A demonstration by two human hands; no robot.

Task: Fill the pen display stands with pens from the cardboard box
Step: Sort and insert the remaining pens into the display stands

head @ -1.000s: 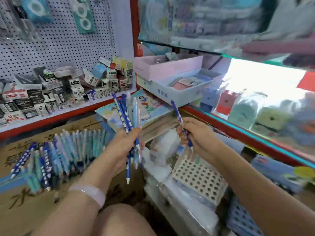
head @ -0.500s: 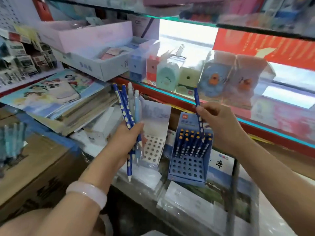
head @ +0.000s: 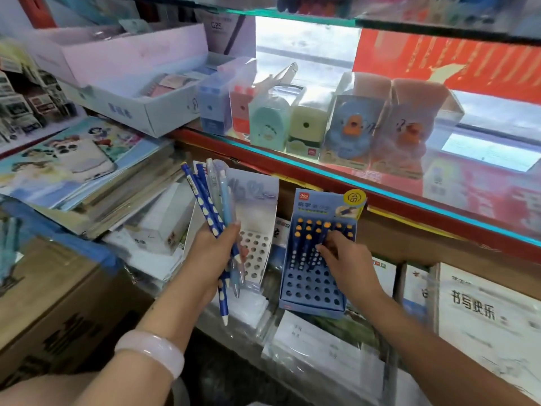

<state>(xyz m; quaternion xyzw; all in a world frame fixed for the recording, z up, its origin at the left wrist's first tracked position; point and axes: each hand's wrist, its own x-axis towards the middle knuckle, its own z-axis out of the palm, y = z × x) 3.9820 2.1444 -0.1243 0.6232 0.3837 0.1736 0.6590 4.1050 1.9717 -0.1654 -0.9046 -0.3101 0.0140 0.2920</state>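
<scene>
Shop shelves full of boxed toys and books sit all around. On the low shelf stands a blue pen stand (head: 314,271) with "deli" printed on its top card, and a white stand (head: 254,253) sits just to its left. Its back rows hold pens with orange tops. The left hand (head: 215,253) grips a bunch of pens (head: 212,206), about five. The right hand (head: 345,259) has bent fingers on a pen in the blue stand. A cardboard box (head: 52,303) sits far left.
</scene>
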